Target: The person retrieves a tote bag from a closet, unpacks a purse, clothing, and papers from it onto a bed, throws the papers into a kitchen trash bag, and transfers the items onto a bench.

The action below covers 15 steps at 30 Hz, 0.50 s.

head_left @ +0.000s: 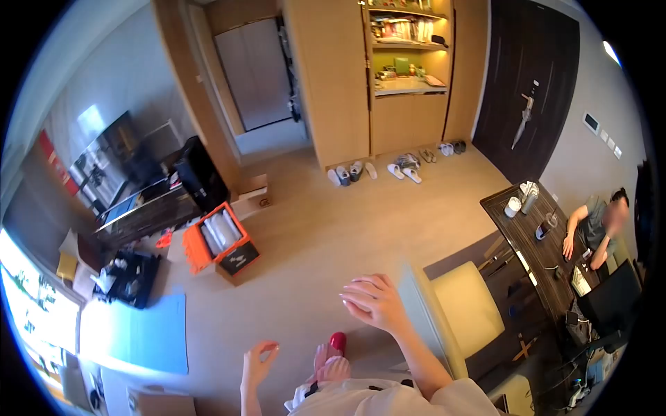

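My right hand (pixel 374 302) is held out in the air over the floor, left of a cream chair (pixel 466 308). Its fingers are loosely bent and apart, with nothing in them. Lower and to the left, my left hand (pixel 259 363) hangs in the air with its thumb and fingers curved apart, also holding nothing. Between and below the hands, one red shoe (pixel 338 341) shows on my foot. Neither hand touches anything.
Ahead on the left stands an orange box (pixel 247 237) with pale packs inside. A blue mat (pixel 166 333) lies near the window. To the right, a person (pixel 598 225) sits at a dark table (pixel 513 225) with a monitor. Several shoes (pixel 404 170) line the cabinet.
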{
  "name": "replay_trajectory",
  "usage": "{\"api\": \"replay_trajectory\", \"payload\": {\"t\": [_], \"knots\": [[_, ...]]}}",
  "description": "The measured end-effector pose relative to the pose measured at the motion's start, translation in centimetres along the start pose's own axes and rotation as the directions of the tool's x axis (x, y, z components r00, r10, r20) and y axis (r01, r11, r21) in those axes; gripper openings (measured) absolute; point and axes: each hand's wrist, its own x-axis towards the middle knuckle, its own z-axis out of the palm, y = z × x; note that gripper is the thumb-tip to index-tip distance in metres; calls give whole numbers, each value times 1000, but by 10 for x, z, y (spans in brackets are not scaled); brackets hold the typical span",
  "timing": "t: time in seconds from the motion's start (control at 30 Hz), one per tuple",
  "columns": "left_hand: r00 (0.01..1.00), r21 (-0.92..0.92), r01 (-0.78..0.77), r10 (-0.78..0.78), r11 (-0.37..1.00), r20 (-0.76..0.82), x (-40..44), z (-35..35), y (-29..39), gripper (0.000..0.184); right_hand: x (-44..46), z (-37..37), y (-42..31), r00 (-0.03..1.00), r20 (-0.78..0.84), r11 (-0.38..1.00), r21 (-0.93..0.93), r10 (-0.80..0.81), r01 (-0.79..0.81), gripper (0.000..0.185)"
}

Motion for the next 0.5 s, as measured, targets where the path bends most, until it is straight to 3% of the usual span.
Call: {"api": "replay_trajectory", "payload": {"t": [0.07, 0.1, 0.17, 0.27, 0.3, 0.33, 0.4, 0.43, 0.5], "knots": [[995, -16, 39, -38, 999, 95, 0, 28, 5, 18, -33, -30, 5, 983, 28, 983, -39, 179, -178, 18], [967, -101, 144, -119, 984, 224, 95, 109, 19, 18, -25, -39, 109, 946, 164, 958, -111, 279, -263, 18], [966, -156, 26, 16, 987, 257, 183, 140, 63, 18, -21, -58, 157, 886, 111, 888, -160, 450, -431, 19], [840, -203, -221, 292, 954, 457, 315, 206, 121, 21, -34, -99, 254, 754, -86, 727, -213, 651, -653, 18], [770, -247, -288, 377, 925, 515, 352, 232, 131, 22, -41, -105, 281, 701, -180, 657, -250, 691, -711, 16], [771, -256, -311, 401, 915, 496, 404, 252, 154, 22, -26, -113, 322, 688, -271, 638, -258, 673, -725, 16], [606, -294, -399, 491, 868, 626, 460, 290, 191, 21, -21, -125, 376, 657, -322, 599, -272, 681, -754, 15], [618, -301, -398, 496, 867, 610, 492, 314, 211, 21, 1, -134, 416, 660, -355, 562, -347, 662, -750, 14], [566, -520, -265, 568, 812, 598, 560, 354, 231, 25, 34, -134, 498, 622, -414, 488, -390, 665, -781, 13]]}}
